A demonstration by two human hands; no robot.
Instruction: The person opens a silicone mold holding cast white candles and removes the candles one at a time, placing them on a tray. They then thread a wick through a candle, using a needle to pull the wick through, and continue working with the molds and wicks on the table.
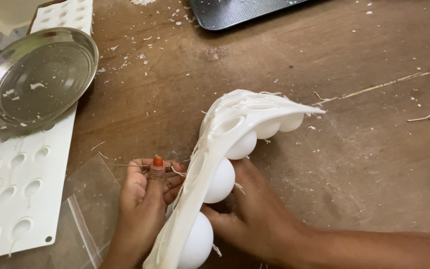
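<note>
Nearest the camera, the left hand (pixel 143 199) is closed in a pinch, thumb pressed against the fingers, gripping a thin wick string (pixel 125 165) that runs out to the left and into the edge of a white silicone mould (pixel 225 124). The right hand (pixel 255 214) lies half open beneath the mould, fingers spread and cupping its underside between two of the bulges. The mould is a soft, floppy white sheet held up off the table (pixel 364 149) on its edge, curving from the bottom of the view up to the middle; five round ball-shaped cavities bulge from its right side, and its upper face is smeared with wax drips and stringy threads. A clear plastic bag (pixel 88 219) lies flat under the left wrist. To the left, a second flat white mould sheet (pixel 16 199) with teardrop holes rests on the table; eight holes show in its near part. Farther back, one round steel plate (pixel 33 79) sits on that sheet. At the far edge lies one dark tray (pixel 235 12). White wax flakes dot the brown table.
</note>
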